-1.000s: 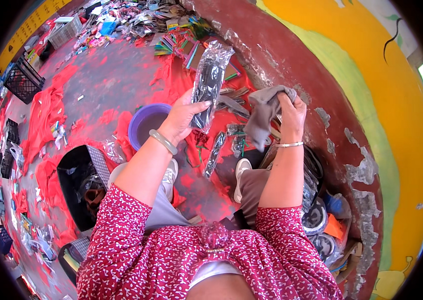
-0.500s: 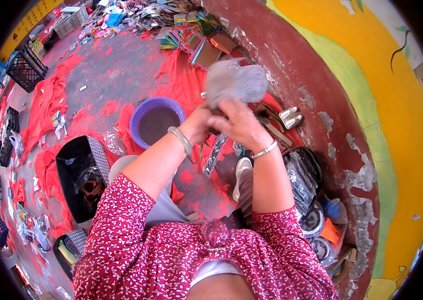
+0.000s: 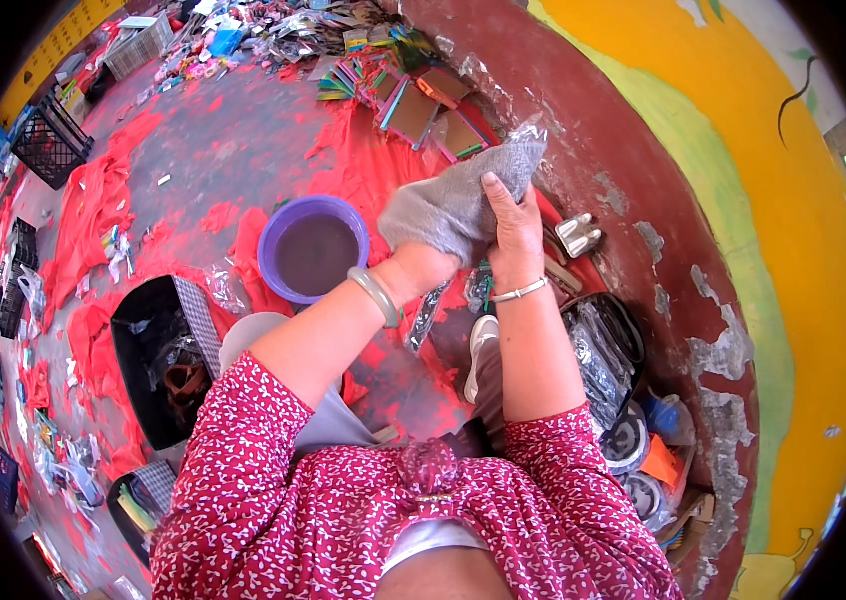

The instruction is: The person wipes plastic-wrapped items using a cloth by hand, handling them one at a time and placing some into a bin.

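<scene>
A grey cloth (image 3: 448,208) is held up in front of me, above the floor and right of a purple basin (image 3: 267,250) of murky water. My left hand (image 3: 423,270) reaches into or under its near end, so the fingers are hidden. On the other side, my right hand (image 3: 517,232) grips the cloth, with the thumb lying on top. A bit of clear plastic (image 3: 531,130) shows at the cloth's far tip. Beneath my hands hangs or lies a dark strip in clear wrapping (image 3: 427,318); which of the two, I cannot tell.
A black bin (image 3: 133,370) stands left of my legs. Close on the right are a dark bag with plastic-wrapped things (image 3: 598,365) and a silvery metal object (image 3: 577,236), along the peeling wall (image 3: 633,170). Red cloth (image 3: 358,150) covers parts of the floor; colourful boards (image 3: 413,110) lie ahead.
The grey cloth has come down nearer to me and now covers my left hand's fingers. My right hand has moved up and right to grip its side.
</scene>
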A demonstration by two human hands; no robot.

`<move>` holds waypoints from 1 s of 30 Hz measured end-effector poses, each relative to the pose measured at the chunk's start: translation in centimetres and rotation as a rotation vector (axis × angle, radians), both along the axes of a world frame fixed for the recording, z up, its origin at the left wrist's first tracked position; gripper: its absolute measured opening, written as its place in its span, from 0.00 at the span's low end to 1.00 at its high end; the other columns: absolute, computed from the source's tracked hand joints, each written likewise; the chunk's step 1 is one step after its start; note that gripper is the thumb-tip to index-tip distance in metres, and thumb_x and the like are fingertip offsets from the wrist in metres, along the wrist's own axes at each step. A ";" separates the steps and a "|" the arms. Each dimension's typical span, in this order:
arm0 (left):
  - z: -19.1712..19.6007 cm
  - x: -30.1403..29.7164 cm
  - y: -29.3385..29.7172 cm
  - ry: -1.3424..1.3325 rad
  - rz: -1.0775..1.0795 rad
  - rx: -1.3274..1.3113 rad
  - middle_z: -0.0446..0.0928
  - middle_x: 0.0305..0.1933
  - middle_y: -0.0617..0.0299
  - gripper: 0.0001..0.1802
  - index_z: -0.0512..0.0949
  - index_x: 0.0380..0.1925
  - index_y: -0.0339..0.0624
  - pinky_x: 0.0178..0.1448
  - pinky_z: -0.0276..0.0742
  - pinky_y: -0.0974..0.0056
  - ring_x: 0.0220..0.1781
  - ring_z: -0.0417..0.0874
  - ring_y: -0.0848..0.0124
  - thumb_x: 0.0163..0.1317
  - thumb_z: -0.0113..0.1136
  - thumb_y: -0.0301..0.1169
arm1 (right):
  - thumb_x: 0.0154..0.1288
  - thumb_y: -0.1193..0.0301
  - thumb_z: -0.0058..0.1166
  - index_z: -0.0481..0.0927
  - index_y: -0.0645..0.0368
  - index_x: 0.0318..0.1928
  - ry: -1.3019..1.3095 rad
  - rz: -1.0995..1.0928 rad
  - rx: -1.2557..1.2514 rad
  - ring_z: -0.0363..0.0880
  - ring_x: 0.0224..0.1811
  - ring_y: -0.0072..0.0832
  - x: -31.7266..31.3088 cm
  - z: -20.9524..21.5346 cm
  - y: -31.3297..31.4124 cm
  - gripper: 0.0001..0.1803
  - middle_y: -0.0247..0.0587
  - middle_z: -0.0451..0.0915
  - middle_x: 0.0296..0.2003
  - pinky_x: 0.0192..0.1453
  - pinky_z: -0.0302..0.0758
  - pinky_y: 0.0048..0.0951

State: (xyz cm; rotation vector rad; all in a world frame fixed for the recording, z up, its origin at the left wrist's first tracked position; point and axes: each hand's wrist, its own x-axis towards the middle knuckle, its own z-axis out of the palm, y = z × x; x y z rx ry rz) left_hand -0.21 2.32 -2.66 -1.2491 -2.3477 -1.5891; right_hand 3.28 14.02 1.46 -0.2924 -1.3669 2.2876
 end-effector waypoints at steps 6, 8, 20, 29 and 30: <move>-0.5 0.1 0.2 0.184 0.092 -0.056 0.77 0.41 0.55 0.15 0.73 0.44 0.38 0.43 0.73 0.60 0.40 0.78 0.60 0.56 0.53 0.28 | 0.52 0.77 0.61 0.74 0.59 0.43 -0.076 0.025 -0.180 0.76 0.37 0.23 0.0 -0.2 -1.9 0.16 0.34 0.78 0.37 0.43 0.73 0.25; -0.4 -0.3 0.0 0.182 0.100 -0.009 0.77 0.41 0.54 0.15 0.73 0.44 0.38 0.44 0.73 0.58 0.41 0.78 0.58 0.56 0.52 0.29 | 0.53 0.76 0.61 0.73 0.59 0.44 -0.075 0.044 -0.161 0.77 0.38 0.24 0.1 -1.1 -3.1 0.17 0.36 0.78 0.38 0.43 0.73 0.25; 3.8 2.3 -1.8 0.002 -0.212 -0.310 0.80 0.33 0.57 0.14 0.77 0.40 0.39 0.40 0.75 0.64 0.33 0.81 0.64 0.61 0.51 0.36 | 0.57 0.69 0.50 0.73 0.64 0.43 -0.064 0.081 -0.461 0.78 0.39 0.35 -0.4 -1.2 1.5 0.14 0.45 0.78 0.37 0.47 0.75 0.36; 6.2 -4.6 -7.6 -0.679 -0.495 0.355 0.76 0.48 0.55 0.22 0.72 0.48 0.36 0.47 0.72 0.66 0.47 0.77 0.70 0.64 0.50 0.43 | 0.57 0.63 0.56 0.71 0.61 0.44 -0.084 0.283 -0.443 0.79 0.38 0.37 0.5 -0.1 3.0 0.19 0.45 0.78 0.37 0.44 0.78 0.40; 6.3 -5.0 -7.3 -0.665 -0.418 0.415 0.75 0.49 0.56 0.23 0.72 0.48 0.36 0.49 0.71 0.66 0.49 0.76 0.70 0.64 0.50 0.43 | 0.55 0.62 0.57 0.69 0.62 0.47 -0.097 0.327 -0.412 0.79 0.38 0.37 1.0 0.3 2.1 0.23 0.47 0.78 0.38 0.44 0.78 0.40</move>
